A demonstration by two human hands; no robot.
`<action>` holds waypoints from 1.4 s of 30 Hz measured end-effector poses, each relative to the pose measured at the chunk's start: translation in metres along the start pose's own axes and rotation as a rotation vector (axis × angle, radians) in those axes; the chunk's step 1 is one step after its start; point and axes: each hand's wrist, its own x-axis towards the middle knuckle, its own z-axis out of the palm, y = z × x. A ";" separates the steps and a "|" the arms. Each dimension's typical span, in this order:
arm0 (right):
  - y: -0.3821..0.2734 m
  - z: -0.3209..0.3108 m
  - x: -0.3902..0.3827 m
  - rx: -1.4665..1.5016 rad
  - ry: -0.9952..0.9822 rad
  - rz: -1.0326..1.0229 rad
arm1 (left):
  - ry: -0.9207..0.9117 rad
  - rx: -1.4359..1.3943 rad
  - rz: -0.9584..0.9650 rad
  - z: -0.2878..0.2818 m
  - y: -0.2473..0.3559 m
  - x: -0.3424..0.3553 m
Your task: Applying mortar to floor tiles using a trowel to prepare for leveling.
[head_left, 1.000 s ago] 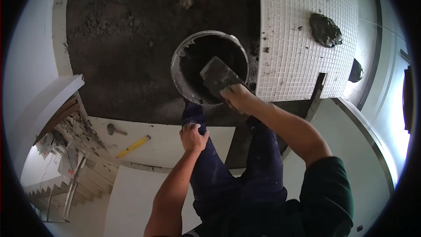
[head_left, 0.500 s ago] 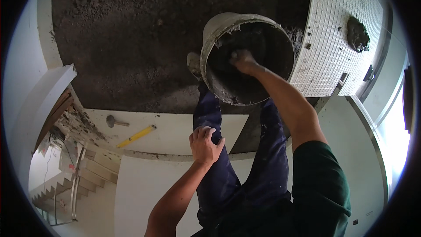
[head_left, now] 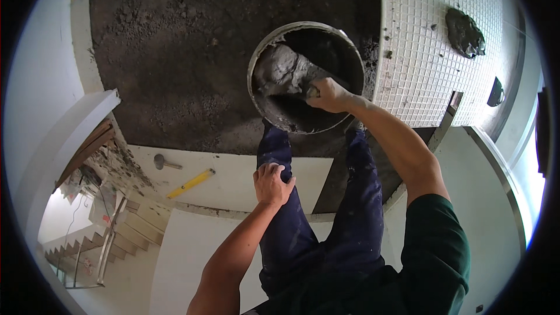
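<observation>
Inside the bucket (head_left: 328,36), the right hand (head_left: 331,95), fingers clenched on what looks like a trowel (head_left: 314,74), has now gathered mortar (head_left: 281,65); below it, the left hand (head_left: 273,185) rests half-open on a leg (head_left: 273,147).

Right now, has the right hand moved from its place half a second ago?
Yes, the right hand has moved right in the view, closer to the white gridded tile.

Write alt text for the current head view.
A person's right hand grips a trowel heaped with grey mortar inside a bucket; the left hand rests on the left leg. At right lies a white gridded panel bearing a dark lump.
</observation>
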 end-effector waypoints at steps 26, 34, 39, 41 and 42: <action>0.181 -0.384 -0.297 -0.691 0.927 0.550 | 0.215 0.088 -0.184 0.095 0.154 -0.027; 0.151 -0.327 -0.373 -0.756 0.864 0.442 | 0.318 -0.211 -0.026 0.115 0.203 -0.045; 0.111 -0.273 -0.361 -0.721 0.841 0.288 | 0.162 -0.230 -0.026 0.136 0.219 -0.053; 0.083 -0.230 -0.347 -0.935 0.885 -0.098 | 0.147 -0.230 -0.083 0.136 0.218 -0.058; 0.069 -0.206 -0.333 -0.846 0.835 -0.193 | 0.138 -0.232 -0.078 0.137 0.217 -0.058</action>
